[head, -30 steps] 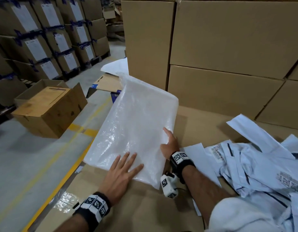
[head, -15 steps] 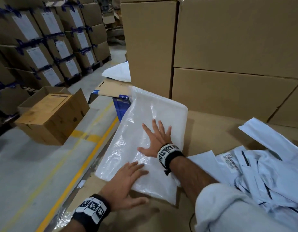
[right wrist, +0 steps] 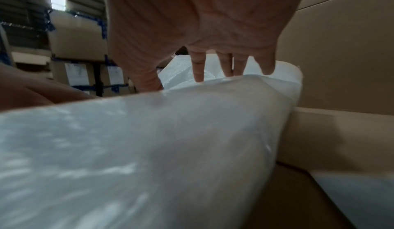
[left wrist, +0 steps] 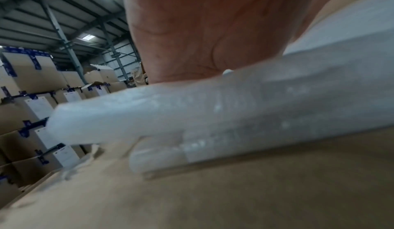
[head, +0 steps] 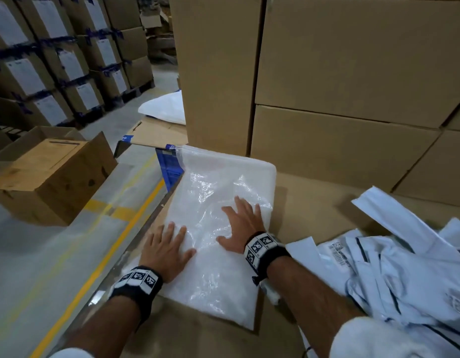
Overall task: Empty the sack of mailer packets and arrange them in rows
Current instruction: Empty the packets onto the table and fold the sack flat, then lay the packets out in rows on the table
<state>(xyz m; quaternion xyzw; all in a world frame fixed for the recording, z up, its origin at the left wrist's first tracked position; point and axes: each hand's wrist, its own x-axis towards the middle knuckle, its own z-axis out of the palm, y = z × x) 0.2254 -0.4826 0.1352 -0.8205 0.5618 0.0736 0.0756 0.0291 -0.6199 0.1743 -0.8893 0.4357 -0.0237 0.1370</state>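
The white sack (head: 218,223) is lying flat on the brown cardboard top (head: 314,210), close to its left edge. It is looking folded and shiny, with crinkles in the plastic. Its far end is sitting just beside the big stacked boxes (head: 340,73).

The left hand (head: 166,250) is resting palm down on the near left part of the sack. Its fingers are lying straight and a little apart, holding nothing. In the left wrist view, the palm is sitting right on the sack's edge, and the fingers are hiding behind it.

The right hand (head: 243,226) is pressing palm down on the middle of the sack. Its fingers (right wrist: 199,67) are stretching out straight and spreading apart, with the tips touching the plastic. The thumb is pointing out to the left.

The two hands are lying side by side, near each other but not touching.

The mailer packets (head: 404,267) are lying in a messy heap on the cardboard top, to the right of the sack. They are white with dark stripes and little labels, and they are overlapping each other.

A small open box (head: 50,177) is sitting on the grey floor to the left, beside a yellow line (head: 94,270)
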